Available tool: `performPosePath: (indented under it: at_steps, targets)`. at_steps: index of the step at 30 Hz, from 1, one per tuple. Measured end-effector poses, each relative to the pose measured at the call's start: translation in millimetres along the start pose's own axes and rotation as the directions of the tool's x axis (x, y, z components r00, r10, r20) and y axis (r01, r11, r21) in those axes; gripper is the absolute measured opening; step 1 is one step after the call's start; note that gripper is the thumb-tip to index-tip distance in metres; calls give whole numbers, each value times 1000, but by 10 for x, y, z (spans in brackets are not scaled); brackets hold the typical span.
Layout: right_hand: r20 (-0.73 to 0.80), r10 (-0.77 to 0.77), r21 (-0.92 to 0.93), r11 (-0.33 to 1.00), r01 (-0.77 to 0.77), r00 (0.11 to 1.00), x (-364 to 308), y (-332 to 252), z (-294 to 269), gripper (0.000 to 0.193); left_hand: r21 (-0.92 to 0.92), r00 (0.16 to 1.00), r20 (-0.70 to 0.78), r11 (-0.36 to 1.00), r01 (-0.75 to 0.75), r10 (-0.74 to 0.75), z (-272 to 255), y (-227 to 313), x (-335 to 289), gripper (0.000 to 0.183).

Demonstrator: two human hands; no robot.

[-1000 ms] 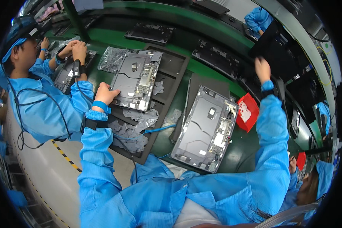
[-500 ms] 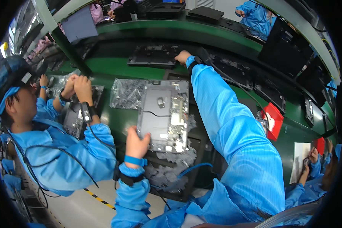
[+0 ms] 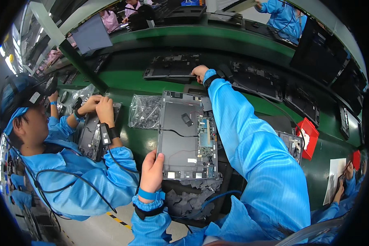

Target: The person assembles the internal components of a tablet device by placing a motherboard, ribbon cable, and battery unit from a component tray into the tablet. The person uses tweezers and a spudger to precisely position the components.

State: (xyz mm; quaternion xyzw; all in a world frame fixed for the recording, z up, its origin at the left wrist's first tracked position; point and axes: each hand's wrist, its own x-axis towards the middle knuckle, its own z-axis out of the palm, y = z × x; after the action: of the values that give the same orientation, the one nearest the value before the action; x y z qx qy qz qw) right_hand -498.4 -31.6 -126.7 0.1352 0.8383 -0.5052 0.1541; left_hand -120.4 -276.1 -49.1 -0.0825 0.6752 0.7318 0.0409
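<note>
My left hand point(image 3: 152, 170) is closed on the lower left edge of an open laptop chassis point(image 3: 178, 153), thumb on top. The chassis is dark grey, with a circuit board point(image 3: 205, 137) along its right side, a thin black cable across it and a small dark part lying on it. Stretched far forward, my right hand point(image 3: 200, 73) grips the right corner of a second laptop chassis point(image 3: 168, 67). That black chassis lies on the far side of the green bench. The right fingertips are partly hidden behind the hand.
A clear bag of dark pieces point(image 3: 145, 111) lies left of the near chassis; grey scraps point(image 3: 188, 201) lie below it. A red bin point(image 3: 308, 139) stands right. More chassis point(image 3: 256, 78) line the far side. A co-worker point(image 3: 33, 127) handles another chassis close on my left.
The whole view has shifted slightly, so the scene sits lower and further right. The near chassis shows its circuit board more plainly. Both hands keep their holds.
</note>
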Motion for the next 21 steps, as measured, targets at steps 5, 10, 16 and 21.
performPosePath:
  at_steps: [5,10,16,21]
  targets:
    - [-105,37,266,964,-8,994,-422,-173,214,21,162,999,-31,987,-5,10,-211,-313,129,25]
    - [61,13,81,997,-18,998,-351,-213,296,31,259,999,0,965,35,-37,-206,-449,174,23]
    - [-88,126,448,891,-74,988,-511,-359,428,21,275,996,-53,960,-50,68,-198,-477,74,24]
    - [-124,175,470,877,-97,977,-545,-399,438,25,438,989,-48,893,-102,137,-139,-404,37,25]
